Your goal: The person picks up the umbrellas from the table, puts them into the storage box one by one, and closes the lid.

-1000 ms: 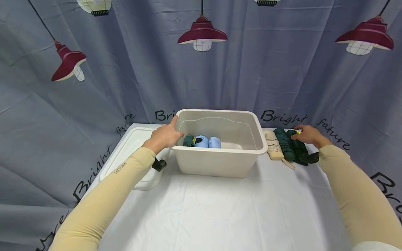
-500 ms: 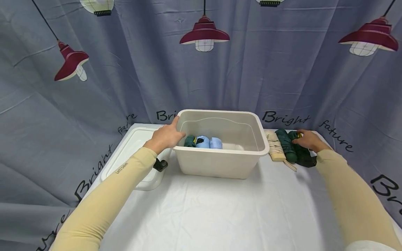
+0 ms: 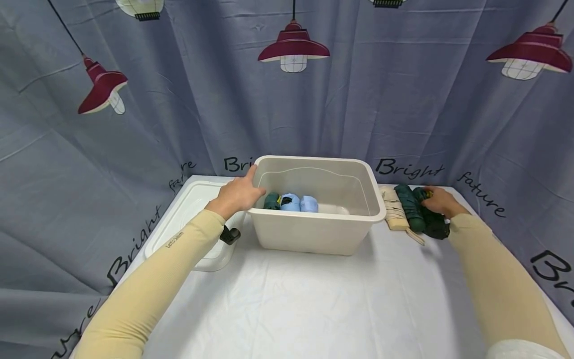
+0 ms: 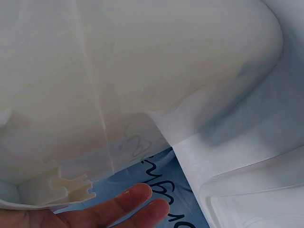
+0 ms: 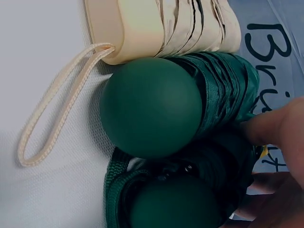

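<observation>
1. Three folded umbrellas lie side by side right of the beige plastic storage bin (image 3: 314,234): one cream folded umbrella (image 3: 393,209), a dark green folded umbrella (image 3: 410,209), and an outermost dark green folded umbrella (image 3: 434,222).
2. Inside the bin sit three more: two light blue (image 3: 299,203), one green (image 3: 271,201).
3. The sleeve reads "Let's Slim"; the backdrop "Bright future".
4. The right hand (image 3: 439,199) curls its fingers around the outermost umbrella.
5. The left hand (image 3: 237,194) rests relaxed on the bin's rim, beside a white lid (image 3: 188,219).
</observation>
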Tool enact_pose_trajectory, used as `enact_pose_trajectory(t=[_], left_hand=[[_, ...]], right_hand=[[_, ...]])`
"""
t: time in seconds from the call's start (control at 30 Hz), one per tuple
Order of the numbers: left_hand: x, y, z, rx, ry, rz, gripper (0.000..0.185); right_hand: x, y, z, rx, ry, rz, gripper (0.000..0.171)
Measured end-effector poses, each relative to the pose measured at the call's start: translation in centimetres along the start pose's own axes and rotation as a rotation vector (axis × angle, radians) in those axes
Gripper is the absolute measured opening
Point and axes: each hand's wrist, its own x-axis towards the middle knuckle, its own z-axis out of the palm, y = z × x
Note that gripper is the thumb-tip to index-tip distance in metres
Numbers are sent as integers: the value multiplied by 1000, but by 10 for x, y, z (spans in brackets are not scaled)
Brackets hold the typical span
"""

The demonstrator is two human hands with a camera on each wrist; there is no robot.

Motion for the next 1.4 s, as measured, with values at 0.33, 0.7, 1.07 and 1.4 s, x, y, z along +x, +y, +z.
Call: enact_pose_trajectory(t=[0.33,0.7,1.07,1.4], left_hand=[[-2,-1,-1,-3,-6,-9,83],[-2,-3,-1,-5,12,-2,83],[-2,-1,-1,-2,-7,0,84],[-2,1,-1,-3,-5,7,84]], right_hand=[[-5,-16,0,-153,-25,-58,72],[-5,-14,-2,-164,-87,-53,69],[-7,2,1,-120,13,-72,68],[-16,10,-10,-69,41,-83,68]])
